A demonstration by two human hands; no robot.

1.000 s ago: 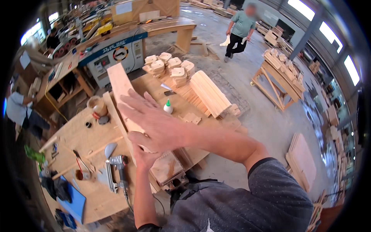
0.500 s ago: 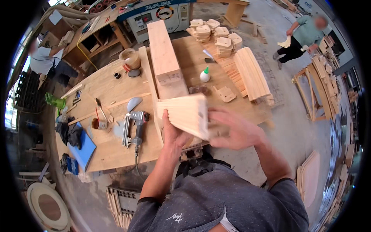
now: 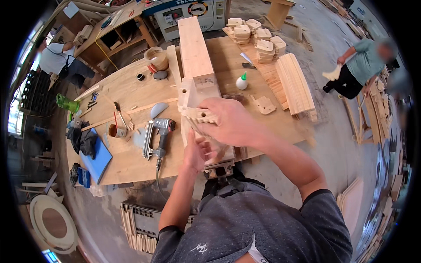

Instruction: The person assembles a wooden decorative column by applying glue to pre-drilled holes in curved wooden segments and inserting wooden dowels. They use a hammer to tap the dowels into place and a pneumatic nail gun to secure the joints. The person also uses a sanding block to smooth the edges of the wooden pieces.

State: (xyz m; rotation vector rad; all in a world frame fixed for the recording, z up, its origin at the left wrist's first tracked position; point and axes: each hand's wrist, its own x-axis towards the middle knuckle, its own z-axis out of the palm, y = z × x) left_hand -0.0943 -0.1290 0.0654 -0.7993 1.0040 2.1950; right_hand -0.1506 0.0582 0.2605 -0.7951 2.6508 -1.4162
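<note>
Hands meet over a pale wooden piece (image 3: 206, 117) with drilled holes, held above the near edge of the workbench (image 3: 131, 162). Right hand (image 3: 230, 122) wraps over its top, fingers curled down; left hand (image 3: 198, 151) presses its lower side, fingers partly spread. It looks stiff, light and dry, best gripped by its flat faces. A nail gun (image 3: 158, 136) lies just left.

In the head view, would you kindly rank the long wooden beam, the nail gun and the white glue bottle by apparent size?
1. long wooden beam
2. nail gun, nearer the camera, yet plainly smaller
3. white glue bottle
</note>
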